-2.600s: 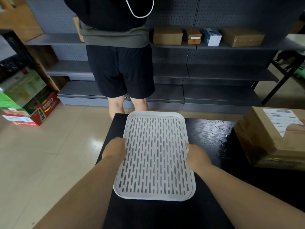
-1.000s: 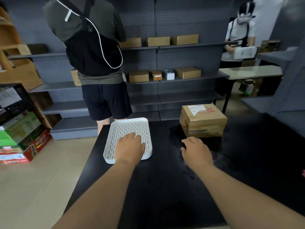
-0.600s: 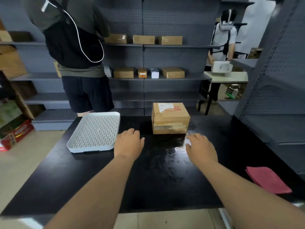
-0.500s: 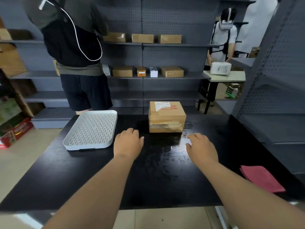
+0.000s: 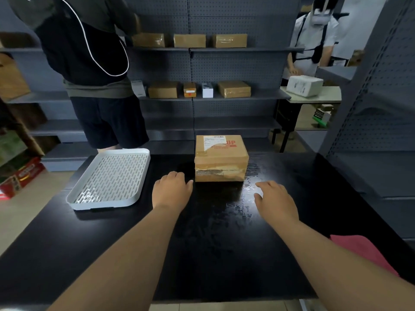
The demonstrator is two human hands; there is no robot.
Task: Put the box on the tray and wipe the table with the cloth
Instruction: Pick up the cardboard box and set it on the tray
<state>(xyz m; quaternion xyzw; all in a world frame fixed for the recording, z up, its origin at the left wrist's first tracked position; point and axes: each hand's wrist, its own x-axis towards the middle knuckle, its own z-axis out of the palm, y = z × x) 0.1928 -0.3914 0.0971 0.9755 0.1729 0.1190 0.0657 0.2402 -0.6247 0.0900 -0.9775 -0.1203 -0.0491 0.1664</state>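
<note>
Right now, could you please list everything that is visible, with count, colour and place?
table: one, black, wet patch in the middle
tray: one, white, slotted, far left of table, empty
box: one, brown cardboard, taped, far middle of table
cloth: one, pink, right near edge, partly hidden by the arm
shelves: grey, behind table, holding several brown boxes
people: two, standing at the back, left and right
left hand: open, near box
right hand: open, near box
</note>
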